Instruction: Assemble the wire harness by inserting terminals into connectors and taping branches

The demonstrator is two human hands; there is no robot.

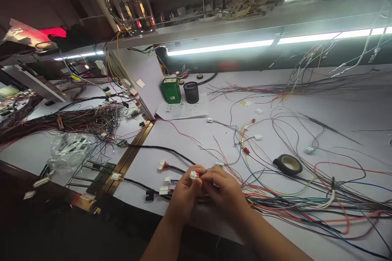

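A small white plug point(193, 175) is pinched between the fingertips of the left hand point(184, 192) and right hand point(221, 191), raised just above the white bench point(337, 106) near its front edge, apparently for close handling. Loose wires point(306, 202) trail rightward; a tape roll point(288, 164) lies nearby.

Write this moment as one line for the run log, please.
left hand: holds white connector | right hand: at its wires | tape roll: lying right, untouched
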